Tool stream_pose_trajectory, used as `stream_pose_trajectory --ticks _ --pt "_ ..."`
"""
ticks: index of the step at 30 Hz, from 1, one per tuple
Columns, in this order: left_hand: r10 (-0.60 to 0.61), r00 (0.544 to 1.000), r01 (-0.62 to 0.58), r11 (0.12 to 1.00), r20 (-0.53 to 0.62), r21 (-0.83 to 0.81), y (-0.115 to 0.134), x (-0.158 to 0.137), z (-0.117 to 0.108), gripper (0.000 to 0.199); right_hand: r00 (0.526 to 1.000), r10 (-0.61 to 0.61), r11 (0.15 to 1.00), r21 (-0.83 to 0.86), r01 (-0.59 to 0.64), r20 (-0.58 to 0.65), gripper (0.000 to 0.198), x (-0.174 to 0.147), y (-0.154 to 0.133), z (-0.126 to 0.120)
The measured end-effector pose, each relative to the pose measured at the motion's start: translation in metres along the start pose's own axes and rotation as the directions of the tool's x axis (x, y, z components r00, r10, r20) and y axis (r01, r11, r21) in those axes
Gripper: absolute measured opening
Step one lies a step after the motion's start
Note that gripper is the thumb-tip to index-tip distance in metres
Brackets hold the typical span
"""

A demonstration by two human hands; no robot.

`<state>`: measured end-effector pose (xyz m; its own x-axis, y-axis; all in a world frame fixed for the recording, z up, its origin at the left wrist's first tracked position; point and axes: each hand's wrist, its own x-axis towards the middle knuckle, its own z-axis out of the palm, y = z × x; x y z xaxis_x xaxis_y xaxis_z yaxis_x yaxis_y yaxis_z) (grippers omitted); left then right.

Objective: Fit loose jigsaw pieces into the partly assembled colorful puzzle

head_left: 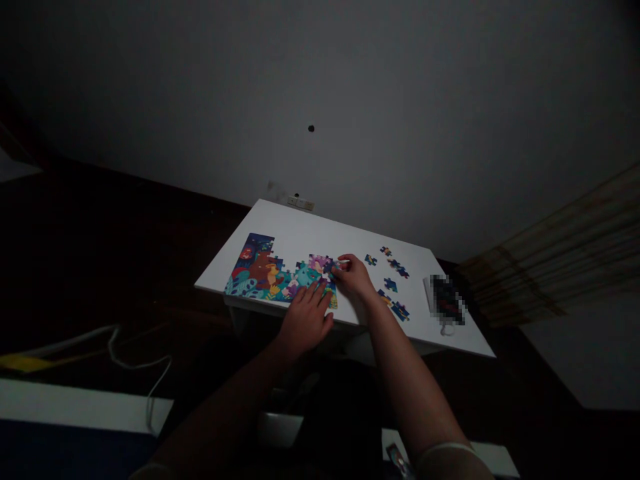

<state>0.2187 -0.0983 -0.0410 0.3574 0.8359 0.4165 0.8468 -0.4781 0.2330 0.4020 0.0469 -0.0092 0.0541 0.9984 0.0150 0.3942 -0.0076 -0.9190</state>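
Note:
A partly joined jigsaw puzzle with colourful cartoon animals lies at the left front of the white table. My left hand rests flat on its lower right part, fingers stretched out. At the puzzle's right edge my right hand pinches a puzzle piece between thumb and fingers. The piece touches or lies right beside the joined part; I cannot tell whether it is locked in. Several loose puzzle pieces lie to the right of my right hand.
The white table stands near a grey wall with a power socket. Toward its right end lies a blurred-out dark object with a white edge. A striped curtain hangs at the right. A pale cable runs at the lower left.

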Motion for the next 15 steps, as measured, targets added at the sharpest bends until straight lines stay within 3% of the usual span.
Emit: stream_pose_trajectory --ticks 2,6,12,15 --pt "-0.006 1.0 0.006 1.0 0.006 -0.003 0.0 0.0 0.0 0.056 0.999 0.034 0.992 0.122 -0.036 0.015 0.052 -0.004 0.0 0.004" --pt "-0.015 1.0 0.016 0.999 0.007 -0.031 0.001 0.0 0.0 0.055 0.999 0.044 0.981 0.188 -0.041 -0.007 0.051 -0.012 0.004 0.011" --pt "-0.049 0.999 0.048 0.997 0.0 -0.066 0.003 0.0 -0.001 0.055 0.982 -0.121 0.992 0.015 0.124 -0.145 0.052 -0.026 0.018 0.016" --pt "-0.069 0.998 0.069 0.995 0.002 -0.067 0.004 0.0 -0.001 0.055 0.97 -0.155 0.988 -0.033 0.152 -0.186 0.046 -0.028 0.021 0.017"
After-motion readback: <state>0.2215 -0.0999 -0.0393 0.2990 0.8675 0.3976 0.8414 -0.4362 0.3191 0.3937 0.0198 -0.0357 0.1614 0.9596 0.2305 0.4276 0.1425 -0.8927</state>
